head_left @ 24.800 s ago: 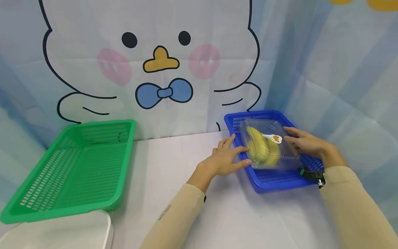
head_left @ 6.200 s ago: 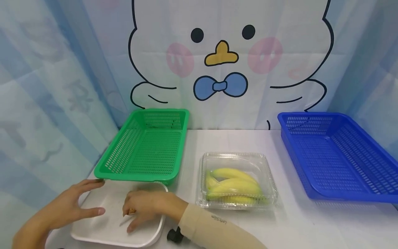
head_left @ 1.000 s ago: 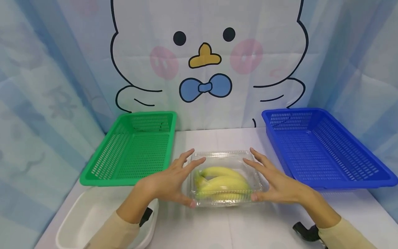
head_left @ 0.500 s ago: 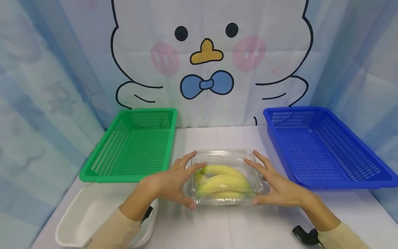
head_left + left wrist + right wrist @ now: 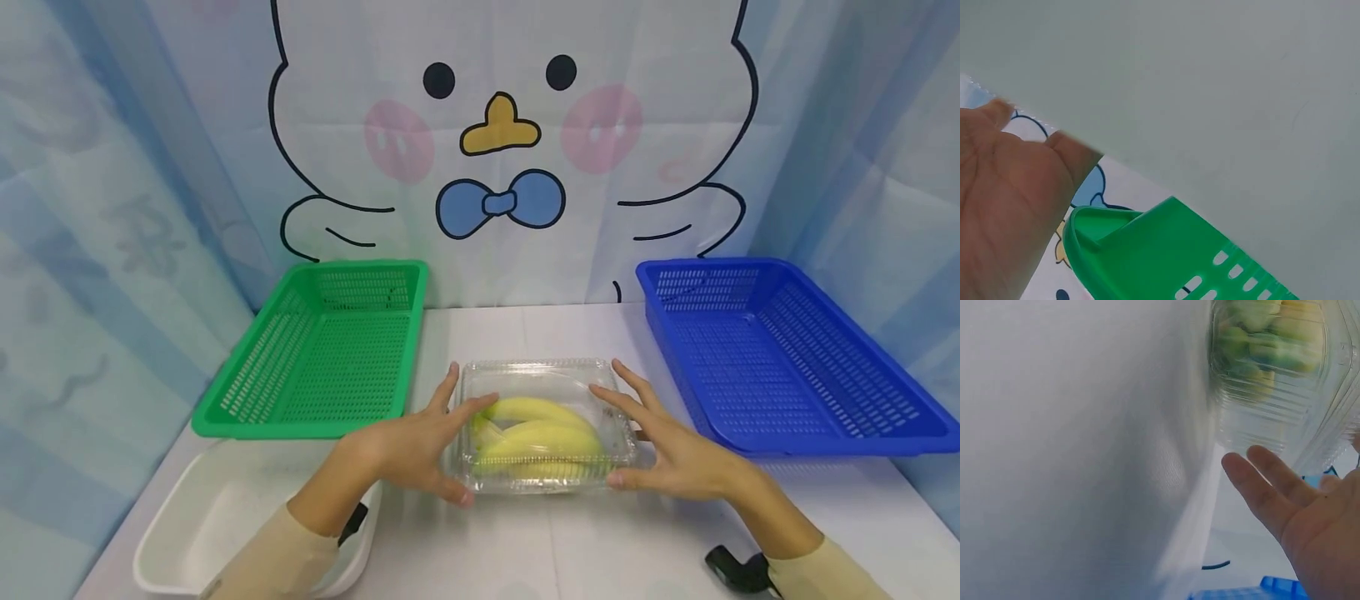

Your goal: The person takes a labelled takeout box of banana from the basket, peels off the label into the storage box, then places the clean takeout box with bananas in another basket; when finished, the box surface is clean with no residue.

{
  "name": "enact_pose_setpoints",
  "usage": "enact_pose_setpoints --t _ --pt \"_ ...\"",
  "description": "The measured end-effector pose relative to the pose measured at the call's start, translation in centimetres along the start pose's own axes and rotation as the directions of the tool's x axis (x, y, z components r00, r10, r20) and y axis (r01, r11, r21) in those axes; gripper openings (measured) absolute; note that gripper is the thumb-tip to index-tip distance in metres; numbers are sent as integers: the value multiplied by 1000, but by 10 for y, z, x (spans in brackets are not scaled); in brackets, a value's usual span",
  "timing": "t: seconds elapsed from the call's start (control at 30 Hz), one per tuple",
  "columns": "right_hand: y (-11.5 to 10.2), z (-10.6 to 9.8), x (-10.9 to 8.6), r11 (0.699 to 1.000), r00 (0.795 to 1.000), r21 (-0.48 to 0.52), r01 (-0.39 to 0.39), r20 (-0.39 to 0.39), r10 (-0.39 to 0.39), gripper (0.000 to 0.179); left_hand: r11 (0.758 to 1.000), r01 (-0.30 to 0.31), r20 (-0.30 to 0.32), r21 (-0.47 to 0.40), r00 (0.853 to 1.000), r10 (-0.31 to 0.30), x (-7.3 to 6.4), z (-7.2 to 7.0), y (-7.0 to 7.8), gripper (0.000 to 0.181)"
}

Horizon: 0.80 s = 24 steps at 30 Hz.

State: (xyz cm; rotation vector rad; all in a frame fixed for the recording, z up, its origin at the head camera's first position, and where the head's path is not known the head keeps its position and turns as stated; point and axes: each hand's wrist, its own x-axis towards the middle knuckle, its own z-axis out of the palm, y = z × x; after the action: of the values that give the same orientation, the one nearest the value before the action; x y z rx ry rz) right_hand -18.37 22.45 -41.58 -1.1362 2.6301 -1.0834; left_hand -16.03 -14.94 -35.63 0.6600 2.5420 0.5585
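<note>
A clear hinged plastic container (image 5: 543, 379) sits closed on the white table, with yellow bananas (image 5: 540, 442) inside. My left hand (image 5: 408, 446) is at its left side, fingers spread, a fingertip over the lid's edge and the thumb by the front corner. At the right side, my right hand (image 5: 678, 450) has its fingers extended along the edge and its thumb at the front corner. The right wrist view shows straight fingers (image 5: 1260, 494) close beside the container wall (image 5: 1266, 419). In the left wrist view, the fingertips are partly hidden behind a pale surface.
A green basket (image 5: 416, 350) stands back left and a blue basket (image 5: 825, 446) back right. The white tray (image 5: 161, 533) lies front left, partly covered by my left sleeve. A printed curtain (image 5: 495, 267) rises behind the table.
The container earlier sat in the blue basket with a sticker on its lid; now it is on the table and no sticker shows. Lately, only my left fingers shifted slightly outward.
</note>
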Motion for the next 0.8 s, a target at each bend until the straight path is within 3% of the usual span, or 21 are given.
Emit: enact_pose_setpoints --t 0.2,0.57,0.7,0.8 --pt "0 -1 0 1000 1000 12 5 -8 -5 100 998 -38 11 -48 999 39 2 -2 -2 104" --pt "-4 1 0 996 998 79 -27 -51 31 94 983 -137 -6 -126 990 137 5 -2 -8 97" --pt "-8 3 -1 998 997 67 -16 -71 21 93 956 -221 -45 -191 975 217 2 -2 -13 95" --pt "-9 -1 1 998 996 65 8 -91 -2 93 945 -254 -99 -207 966 238 3 -5 -14 93"
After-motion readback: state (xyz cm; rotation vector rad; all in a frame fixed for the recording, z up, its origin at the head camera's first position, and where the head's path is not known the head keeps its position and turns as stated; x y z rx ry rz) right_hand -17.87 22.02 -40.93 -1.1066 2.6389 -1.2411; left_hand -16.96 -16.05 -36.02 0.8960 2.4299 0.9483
